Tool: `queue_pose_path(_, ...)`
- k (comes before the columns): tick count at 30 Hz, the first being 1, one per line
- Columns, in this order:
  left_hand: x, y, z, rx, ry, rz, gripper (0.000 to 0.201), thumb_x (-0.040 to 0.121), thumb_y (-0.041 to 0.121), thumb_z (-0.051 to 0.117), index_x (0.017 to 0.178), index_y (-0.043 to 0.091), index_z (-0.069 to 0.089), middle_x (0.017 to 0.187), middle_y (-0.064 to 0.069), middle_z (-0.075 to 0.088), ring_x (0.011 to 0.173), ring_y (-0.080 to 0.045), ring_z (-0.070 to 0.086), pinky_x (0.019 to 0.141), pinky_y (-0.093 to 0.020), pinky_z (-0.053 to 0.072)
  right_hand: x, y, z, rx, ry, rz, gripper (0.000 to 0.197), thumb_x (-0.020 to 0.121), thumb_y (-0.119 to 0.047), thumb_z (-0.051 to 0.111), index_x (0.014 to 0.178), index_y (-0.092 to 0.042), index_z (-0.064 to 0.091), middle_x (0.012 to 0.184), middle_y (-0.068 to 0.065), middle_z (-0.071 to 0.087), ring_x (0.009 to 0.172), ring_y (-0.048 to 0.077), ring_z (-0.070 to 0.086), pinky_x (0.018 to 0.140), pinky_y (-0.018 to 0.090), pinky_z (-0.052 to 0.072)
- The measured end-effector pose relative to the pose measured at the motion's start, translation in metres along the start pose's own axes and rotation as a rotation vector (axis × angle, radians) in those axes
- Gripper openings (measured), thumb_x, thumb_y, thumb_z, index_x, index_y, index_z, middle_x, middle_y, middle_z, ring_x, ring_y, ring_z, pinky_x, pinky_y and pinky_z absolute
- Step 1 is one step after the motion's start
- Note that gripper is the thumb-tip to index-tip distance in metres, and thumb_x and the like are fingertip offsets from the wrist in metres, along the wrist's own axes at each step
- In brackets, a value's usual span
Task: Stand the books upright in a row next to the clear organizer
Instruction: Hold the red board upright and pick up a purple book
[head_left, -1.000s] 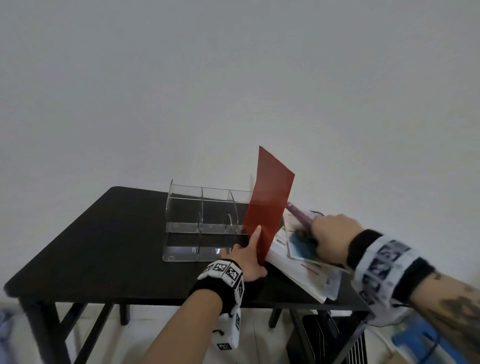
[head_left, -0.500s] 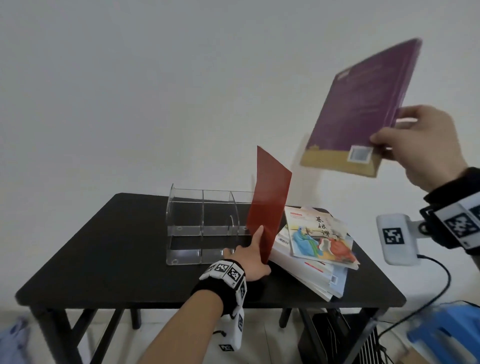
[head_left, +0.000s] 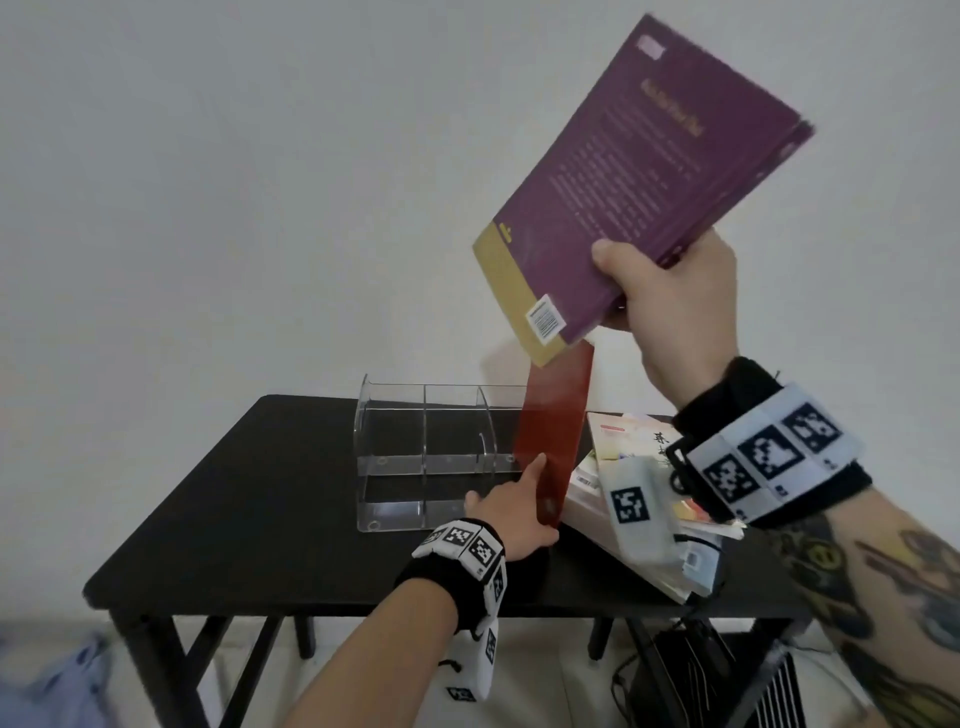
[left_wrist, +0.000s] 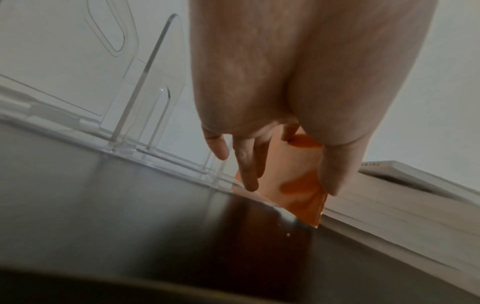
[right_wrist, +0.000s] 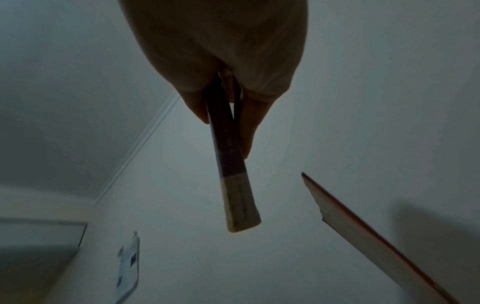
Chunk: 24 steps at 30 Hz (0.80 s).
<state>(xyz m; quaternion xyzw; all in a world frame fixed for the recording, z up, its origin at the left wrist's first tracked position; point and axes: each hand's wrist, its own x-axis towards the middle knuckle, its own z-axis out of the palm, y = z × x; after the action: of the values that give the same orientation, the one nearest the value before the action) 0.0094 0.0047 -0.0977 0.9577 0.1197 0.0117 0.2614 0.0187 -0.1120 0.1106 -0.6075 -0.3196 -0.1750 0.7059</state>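
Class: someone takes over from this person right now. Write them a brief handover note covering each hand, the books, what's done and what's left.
Left hand: steadies the red book, upright beside the clear organizer.
Right hand: grips the purple book, raised above the table.
Done: one book standing.
Left: stand the purple book next to the red one, then the stack of books lying flat to its right.

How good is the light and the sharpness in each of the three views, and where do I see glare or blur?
Head view: even light, the purple book slightly motion-blurred at its top edge. Left wrist view: soft focus, pale glare across the black table, the clear organizer washed out. Right wrist view: dim and bluish, the right hand a dark backlit shape gripping the book's spine.
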Motion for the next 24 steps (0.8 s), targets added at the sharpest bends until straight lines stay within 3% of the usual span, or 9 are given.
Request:
queue_pose_path(4,0.001,-0.008,0.006,-0.047,0.055,0.035,0.09,0.083,0.045,0.062,0.151,0.037,0.005,0.135,-0.002,0.055,0.125,-0.027,0.05,0.108,-0.057,0.023,-0.011,0.021,0.016,-0.217,-0.027,0.009,0.016,0.075,-0.023,0.066,0.091,-0.023,0.065,0.086,-0.006,0.072,0.077,0.015,0.07,0.069,0.04,0.06)
queue_pose_path(7,-0.006,-0.013,0.012,-0.152,0.162,0.102,0.072,0.085,0.038,0.059,0.148,0.029,0.026,0.134,-0.001,0.054,0.125,-0.023,0.05,0.11,-0.051,0.032,-0.026,0.041,0.02,-0.443,-0.092,0.003,0.019,0.083,-0.022,0.061,0.102,-0.019,0.061,0.088,-0.008,0.067,0.073,0.002,0.061,0.063,0.009,0.051)
queue_pose_path(8,-0.01,-0.014,0.014,-0.242,0.212,0.131,0.061,0.085,0.034,0.059,0.141,0.028,0.036,0.13,0.002,0.057,0.121,-0.019,0.053,0.107,-0.047,0.039,-0.032,0.047,0.021,-0.501,-0.126,0.007,0.023,0.085,-0.022,0.059,0.107,-0.018,0.059,0.091,-0.006,0.067,0.074,0.005,0.061,0.064,0.008,0.05)
queue_pose_path(10,-0.019,-0.014,0.014,-0.407,0.3,0.154,0.045,0.085,0.021,0.058,0.129,0.029,0.048,0.119,0.008,0.062,0.11,-0.011,0.059,0.099,-0.035,0.048,-0.044,0.059,0.024,-0.579,-0.198,0.005,0.033,0.089,-0.024,0.056,0.122,-0.019,0.053,0.096,-0.004,0.066,0.079,0.014,0.062,0.071,0.021,0.054)
queue_pose_path(13,-0.029,-0.01,0.011,-0.521,0.352,0.075,0.063,0.087,0.012,0.059,0.144,0.022,0.032,0.124,0.003,0.058,0.114,-0.018,0.059,0.091,-0.025,0.047,-0.057,0.074,0.029,-0.708,-0.251,-0.022,0.042,0.094,-0.023,0.054,0.135,-0.021,0.044,0.087,-0.006,0.06,0.071,0.015,0.053,0.066,0.021,0.042)
queue_pose_path(15,-0.028,-0.006,0.012,-0.601,0.338,0.051,0.081,0.084,0.016,0.061,0.151,0.023,0.016,0.13,0.0,0.055,0.117,-0.021,0.057,0.096,-0.03,0.047,-0.062,0.083,0.03,-0.739,-0.264,-0.007,0.045,0.095,-0.021,0.054,0.138,-0.021,0.042,0.088,-0.002,0.062,0.072,0.016,0.054,0.07,0.022,0.044)
queue_pose_path(18,-0.024,-0.004,0.016,-0.748,0.331,0.079,0.093,0.079,0.033,0.064,0.151,0.038,0.005,0.137,0.005,0.054,0.12,-0.012,0.057,0.103,-0.038,0.047,-0.071,0.1,0.032,-0.75,-0.266,0.055,0.046,0.094,-0.022,0.055,0.139,-0.022,0.041,0.104,0.004,0.067,0.092,0.024,0.064,0.087,0.032,0.052)
queue_pose_path(22,-0.022,-0.003,0.014,-0.492,0.389,0.135,0.067,0.091,0.003,0.053,0.15,0.014,0.023,0.149,-0.003,0.04,0.135,-0.016,0.043,0.104,-0.016,0.036,-0.081,0.122,0.034,-0.736,-0.283,0.202,0.05,0.095,-0.028,0.054,0.142,-0.026,0.037,0.117,0.005,0.064,0.104,0.027,0.063,0.095,0.038,0.051)
queue_pose_path(24,-0.021,-0.003,0.015,-0.405,0.359,0.163,0.063,0.091,0.0,0.052,0.148,0.008,0.026,0.148,-0.008,0.04,0.134,-0.018,0.043,0.1,-0.009,0.032,-0.085,0.132,0.034,-0.715,-0.291,0.238,0.051,0.095,-0.03,0.053,0.143,-0.026,0.037,0.119,0.006,0.063,0.104,0.026,0.063,0.095,0.037,0.051)
